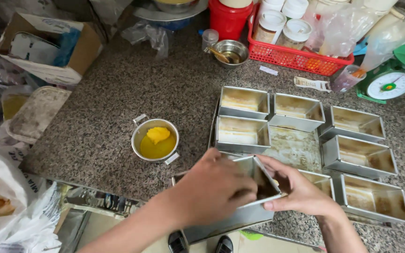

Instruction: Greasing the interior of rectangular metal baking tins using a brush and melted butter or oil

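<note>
1. Gripped at its right rim by the right hand [301, 192], a rectangular metal loaf tin [240, 206] is held tilted at the near edge of the granite counter [118, 93], partly over the counter's edge.
2. Fingers of the left hand [212, 187] are reached into the tin's open mouth, bunched together; whether something is pinched between them cannot be told, since the fingertips are hidden inside.
3. Just left of the held tin, a small metal pot [155, 139] is stood on the counter, with yellow melted fat and a solid yellow lump seen in it.
4. Beyond the hands, six more loaf tins are set out around a flat baking tray [296, 147]: two at the far left, one at the far middle, and three down the right side.
5. At the far edge, a red plastic basket [296, 58] with white-lidded jars, a small steel bowl [231, 50] and a green kitchen scale [390, 82] are placed.
6. On the far left, an open cardboard box [48, 47] is seen, and a white plastic bag [5, 206] at the near left.
</note>
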